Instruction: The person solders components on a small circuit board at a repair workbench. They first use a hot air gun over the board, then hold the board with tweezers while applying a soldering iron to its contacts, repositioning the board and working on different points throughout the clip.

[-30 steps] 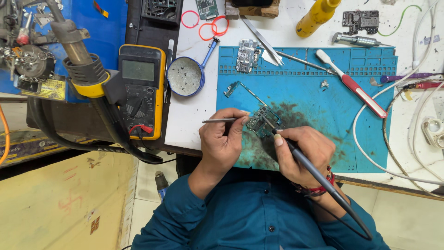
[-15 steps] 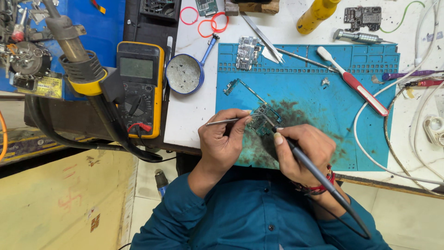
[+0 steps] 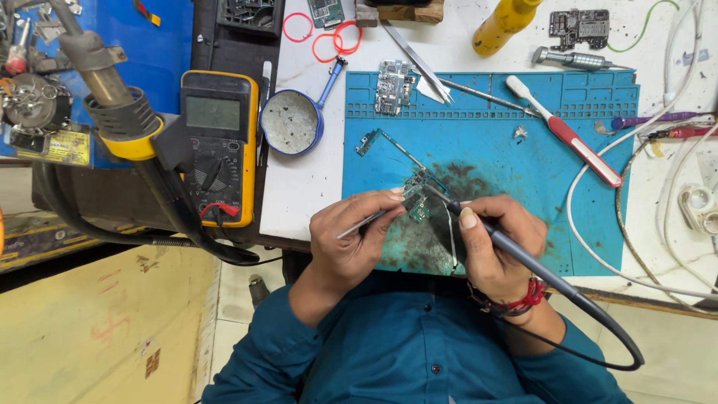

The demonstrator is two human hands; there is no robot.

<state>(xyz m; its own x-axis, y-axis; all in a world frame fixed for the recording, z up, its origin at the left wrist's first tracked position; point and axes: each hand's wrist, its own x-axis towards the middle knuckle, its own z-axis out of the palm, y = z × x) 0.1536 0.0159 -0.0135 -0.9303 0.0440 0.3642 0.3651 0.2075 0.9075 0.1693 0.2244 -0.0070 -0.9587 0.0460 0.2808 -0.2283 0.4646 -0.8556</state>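
- The left hand [image 3: 351, 243] is pinching a pair of tweezers [image 3: 366, 222], fingers closed narrow around them, tips reaching toward 2 o'clock onto a small circuit board [image 3: 416, 196].
- The right hand [image 3: 497, 243] is gripping a soldering iron [image 3: 523, 258] like a pen, fingers wrapped tight on its dark handle, the tip pointing toward 10 o'clock and meeting that board.
- The small circuit board is lying on the blue work mat [image 3: 523, 172], near its 6 o'clock edge, between the two hands.
- As a judgement: the work on the board is looking mid-way (tool tips are both on it, nothing set aside); whether any joint is finished is too small to tell.
- A dark smudge of residue is spreading over the mat around the board.
- On the mat toward 12 o'clock, another circuit board [image 3: 392, 86] and a red-and-white brush [image 3: 568, 138] are lying apart from the hands.
- The white counter [image 3: 299, 187] is carrying a round blue tin [image 3: 292, 122] at 10 o'clock and a yellow multimeter [image 3: 218, 146] beyond it.
- A hot-air nozzle [image 3: 112, 105] is hanging at far 9 o'clock; white cables [image 3: 598, 247] are looping at 3 o'clock.
- Below the counter a yellowish floor is showing.
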